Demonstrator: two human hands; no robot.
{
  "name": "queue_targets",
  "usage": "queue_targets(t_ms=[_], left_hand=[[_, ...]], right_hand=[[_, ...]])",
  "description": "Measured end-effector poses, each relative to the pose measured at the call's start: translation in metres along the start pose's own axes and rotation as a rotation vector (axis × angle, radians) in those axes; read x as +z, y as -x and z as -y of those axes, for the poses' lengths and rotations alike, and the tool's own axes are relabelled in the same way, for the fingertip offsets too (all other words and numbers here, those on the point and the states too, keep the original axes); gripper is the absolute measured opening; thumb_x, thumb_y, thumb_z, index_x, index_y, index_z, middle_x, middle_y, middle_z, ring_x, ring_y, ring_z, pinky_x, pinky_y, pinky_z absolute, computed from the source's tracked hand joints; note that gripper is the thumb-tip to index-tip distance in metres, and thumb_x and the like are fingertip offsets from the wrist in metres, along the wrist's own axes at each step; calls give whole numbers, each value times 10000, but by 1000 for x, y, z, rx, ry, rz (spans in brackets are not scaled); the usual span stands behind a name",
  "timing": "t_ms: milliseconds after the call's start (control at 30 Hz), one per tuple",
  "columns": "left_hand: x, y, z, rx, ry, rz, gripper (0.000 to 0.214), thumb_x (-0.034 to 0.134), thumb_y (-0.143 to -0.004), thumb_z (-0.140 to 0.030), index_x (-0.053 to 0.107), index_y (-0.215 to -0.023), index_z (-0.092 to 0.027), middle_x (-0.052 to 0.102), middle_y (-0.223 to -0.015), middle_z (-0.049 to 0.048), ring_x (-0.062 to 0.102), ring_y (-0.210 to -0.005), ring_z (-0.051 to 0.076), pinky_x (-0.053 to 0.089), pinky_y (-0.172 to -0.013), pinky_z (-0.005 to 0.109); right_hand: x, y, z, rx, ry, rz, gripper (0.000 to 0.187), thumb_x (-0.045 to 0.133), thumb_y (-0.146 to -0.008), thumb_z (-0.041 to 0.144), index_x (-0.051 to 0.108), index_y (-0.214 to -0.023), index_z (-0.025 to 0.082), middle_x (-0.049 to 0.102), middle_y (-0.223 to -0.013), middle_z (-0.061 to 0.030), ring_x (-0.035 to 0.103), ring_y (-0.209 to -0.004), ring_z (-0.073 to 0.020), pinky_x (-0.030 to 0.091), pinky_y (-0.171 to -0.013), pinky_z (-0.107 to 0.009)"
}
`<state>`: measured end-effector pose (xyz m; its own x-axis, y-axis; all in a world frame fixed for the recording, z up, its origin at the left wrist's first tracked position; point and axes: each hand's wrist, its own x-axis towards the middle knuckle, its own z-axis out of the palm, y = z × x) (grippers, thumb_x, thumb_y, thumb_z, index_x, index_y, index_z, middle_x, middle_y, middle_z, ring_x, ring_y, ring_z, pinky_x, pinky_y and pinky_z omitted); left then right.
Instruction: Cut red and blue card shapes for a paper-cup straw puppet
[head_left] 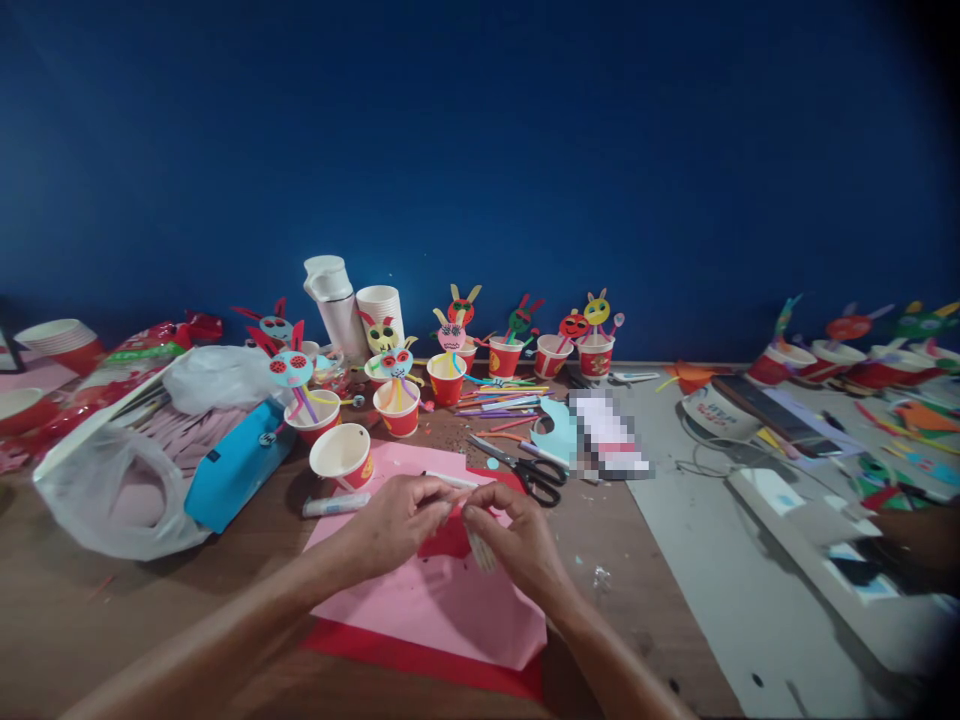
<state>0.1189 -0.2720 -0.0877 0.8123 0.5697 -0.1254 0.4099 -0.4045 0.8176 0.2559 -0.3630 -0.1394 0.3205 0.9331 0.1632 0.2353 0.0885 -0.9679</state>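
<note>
My left hand [401, 520] and my right hand [517, 540] meet over a pink paper sheet [442, 600], fingers pinched together. Between them they grip a small red paper piece [450, 540]. My right hand also holds a thin pale stick [480, 550] that points down. A white pen or stick [450, 480] lies just beyond my left fingers. The pink sheet rests on a red sheet [420, 655] on the wooden table [112, 610].
Black-handled scissors [532, 470], a glue stick [334, 505] and an empty red paper cup [343, 457] lie close ahead. Several cups with paper animal faces [397, 385] line the back. Plastic bags [127, 490] and a blue case [236, 465] sit left; another person's arm [915, 535] at right.
</note>
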Motion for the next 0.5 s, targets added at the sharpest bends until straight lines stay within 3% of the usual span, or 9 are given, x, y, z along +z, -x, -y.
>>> queue_targets(t_ms=[233, 500], left_hand=[[0, -2, 12, -41, 179, 135, 220, 450, -759, -267, 627, -769, -136, 541, -590, -11, 461, -509, 89, 356, -477, 193], [-3, -2, 17, -144, 426, 280, 194, 530, -725, -300, 604, -756, -123, 536, -599, -13, 441, -495, 70, 347, -489, 198]], right_hand=[[2, 2, -2, 58, -2, -19, 83, 561, -749, 231, 616, -745, 168, 609, -698, 3, 557, -682, -143, 426, -643, -237], [1, 4, -2, 22, 20, -2, 80, 571, -751, 225, 633, -761, 176, 628, -727, 2, 568, -707, -146, 427, -667, -240]])
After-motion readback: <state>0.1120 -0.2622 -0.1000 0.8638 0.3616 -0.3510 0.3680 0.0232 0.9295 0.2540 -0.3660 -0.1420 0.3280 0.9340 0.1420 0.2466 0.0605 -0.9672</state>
